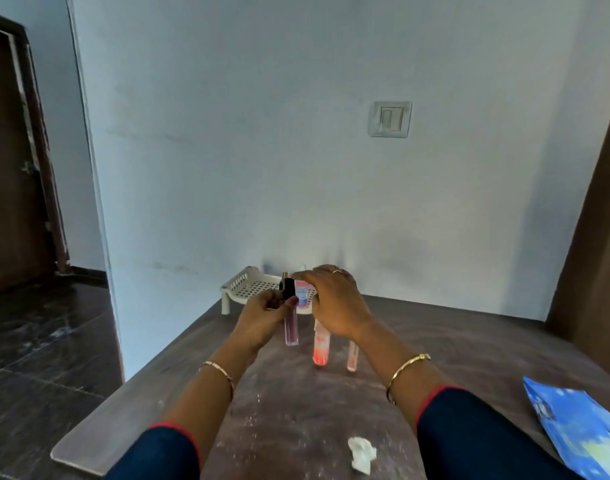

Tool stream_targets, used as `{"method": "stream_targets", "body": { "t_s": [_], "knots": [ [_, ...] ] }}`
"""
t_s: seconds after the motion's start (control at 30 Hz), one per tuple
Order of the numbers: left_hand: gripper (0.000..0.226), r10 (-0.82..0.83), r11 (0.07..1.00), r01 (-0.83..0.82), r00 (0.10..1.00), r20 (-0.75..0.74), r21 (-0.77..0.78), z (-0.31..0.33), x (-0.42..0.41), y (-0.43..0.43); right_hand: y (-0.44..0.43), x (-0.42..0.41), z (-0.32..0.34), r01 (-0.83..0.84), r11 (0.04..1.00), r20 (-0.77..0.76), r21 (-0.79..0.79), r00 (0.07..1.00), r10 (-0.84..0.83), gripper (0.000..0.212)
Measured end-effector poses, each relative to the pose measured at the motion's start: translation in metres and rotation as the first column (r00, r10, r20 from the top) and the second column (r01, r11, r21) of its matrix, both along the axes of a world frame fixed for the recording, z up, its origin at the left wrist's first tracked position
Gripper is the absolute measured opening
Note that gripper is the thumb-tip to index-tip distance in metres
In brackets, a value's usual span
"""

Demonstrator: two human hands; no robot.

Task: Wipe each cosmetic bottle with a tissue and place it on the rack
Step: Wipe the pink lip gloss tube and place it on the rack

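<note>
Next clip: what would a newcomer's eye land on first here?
The two hands meeting mid-frame: the left hand grips a slim purple tube, and the right hand arches over a pink-and-white bottle at the white rack. Next come the crumpled tissue in the foreground and the blue packet at right.

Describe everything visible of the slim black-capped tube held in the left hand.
The slim tube is a narrow, clear, plastic-looking cylinder with purplish-pink contents and a black cap on top. It is upright. The left hand pinches it just below the cap, fingertips curled against it. It is in front of the white rack, left of the orange-pink bottle on the table. Whether its base rests on the table or is lifted cannot be told.
</note>
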State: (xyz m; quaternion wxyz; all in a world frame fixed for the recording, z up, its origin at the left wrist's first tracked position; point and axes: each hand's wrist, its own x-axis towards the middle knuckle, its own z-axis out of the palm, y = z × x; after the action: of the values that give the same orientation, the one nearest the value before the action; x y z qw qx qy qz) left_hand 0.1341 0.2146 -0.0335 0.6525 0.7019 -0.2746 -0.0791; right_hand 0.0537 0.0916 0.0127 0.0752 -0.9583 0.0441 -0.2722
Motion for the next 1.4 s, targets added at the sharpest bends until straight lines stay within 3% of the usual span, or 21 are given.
{"method": "stream_targets", "body": {
  "t_s": [0.13,0.27,0.43,0.63,0.77,1.0,1.27,1.4],
  "knots": [
    [0.025,0.079,0.981,-0.106,0.982,0.169,0.160,0.014,0.060,-0.018,-0.022,0.055,0.013,0.008,0.995,-0.055,-0.103,0.998,-0.014,0.061],
    [0.030,0.135,0.945,-0.201,0.959,0.249,0.260,0.021,0.119,-0.031,-0.036,0.106,0.019,-0.018,0.981,-0.123,-0.193,0.992,-0.006,0.064],
    [0.028,0.142,0.930,-0.202,0.968,0.209,0.307,0.012,0.180,-0.046,-0.050,0.159,0.015,-0.034,0.943,-0.215,-0.332,0.976,-0.040,0.068],
    [0.028,0.065,0.929,-0.133,0.977,0.203,0.344,-0.016,0.212,-0.069,-0.066,0.193,-0.004,-0.030,0.927,-0.310,-0.375,0.946,-0.095,0.063],
    [0.019,-0.033,0.915,-0.056,0.977,0.213,0.400,-0.025,0.222,-0.073,-0.074,0.197,-0.012,-0.027,0.933,-0.363,-0.358,0.925,-0.113,0.059],
    [0.026,-0.141,0.908,0.110,0.989,0.046,0.405,-0.015,0.223,-0.069,-0.076,0.202,-0.012,-0.029,0.951,-0.323,-0.307,0.943,-0.075,0.061],
    [0.044,-0.120,0.897,0.099,0.993,0.022,0.432,-0.011,0.216,-0.066,-0.074,0.196,-0.009,-0.031,0.955,-0.318,-0.294,0.946,-0.067,0.062],
    [0.059,-0.072,0.893,0.049,0.997,0.035,0.448,-0.004,0.211,-0.062,-0.073,0.185,-0.005,-0.023,0.992,-0.310,-0.128,0.950,-0.018,0.067]
  ]
}}
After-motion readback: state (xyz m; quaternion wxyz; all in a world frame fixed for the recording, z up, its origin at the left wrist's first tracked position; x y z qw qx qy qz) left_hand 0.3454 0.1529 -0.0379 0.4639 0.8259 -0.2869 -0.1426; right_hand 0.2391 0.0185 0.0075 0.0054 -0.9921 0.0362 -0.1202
